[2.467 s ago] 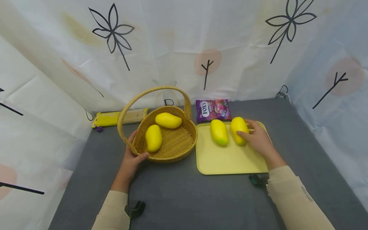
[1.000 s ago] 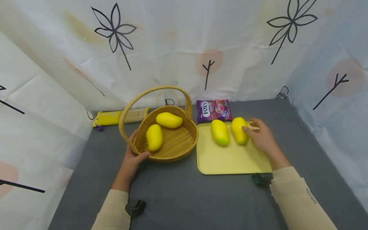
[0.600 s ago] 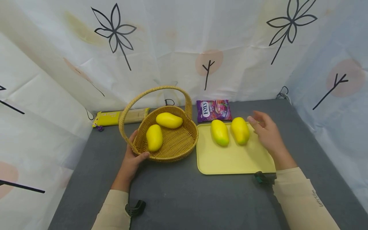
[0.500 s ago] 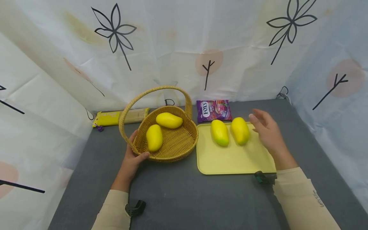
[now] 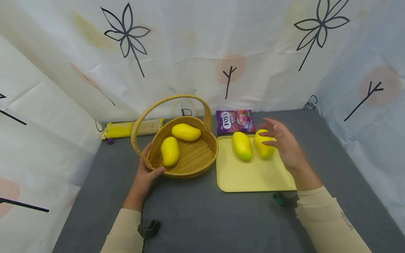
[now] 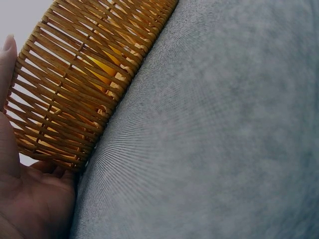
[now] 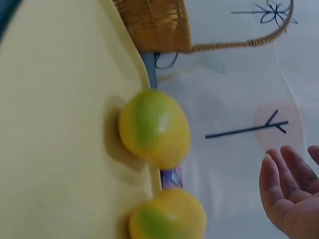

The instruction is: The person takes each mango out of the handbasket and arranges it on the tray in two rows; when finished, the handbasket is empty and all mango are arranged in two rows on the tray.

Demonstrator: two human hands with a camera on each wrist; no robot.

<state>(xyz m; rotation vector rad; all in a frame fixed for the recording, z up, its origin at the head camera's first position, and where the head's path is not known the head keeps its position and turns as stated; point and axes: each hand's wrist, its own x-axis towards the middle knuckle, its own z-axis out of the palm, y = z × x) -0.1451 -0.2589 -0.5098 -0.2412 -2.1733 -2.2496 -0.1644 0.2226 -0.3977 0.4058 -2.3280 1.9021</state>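
A round wicker basket (image 5: 197,156) with a tall handle holds two yellow mangoes, one at the back (image 5: 186,132) and one at the left (image 5: 169,151). My left hand (image 5: 143,177) grips the basket's left side, thumb on the rim; the left wrist view shows its palm (image 6: 37,199) against the woven wall. On a pale yellow tray (image 5: 250,179) lie two more mangoes, the left one (image 5: 242,146) and the right one (image 5: 264,149). Above the right mango hovers my right hand (image 5: 286,146), fingers spread and partly covering it; the right wrist view shows a gap between them.
Behind the tray is a purple candy bag (image 5: 235,121). A yellow packet (image 5: 133,129) lies behind the basket at the left, beside a small purple thing (image 5: 109,141). Patterned white curtains (image 5: 190,52) enclose the grey table (image 5: 196,218).
My right hand let go of the right mango, drew back to the right and rose, then came back left over it with fingers spread. The left hand and the basket stay put.
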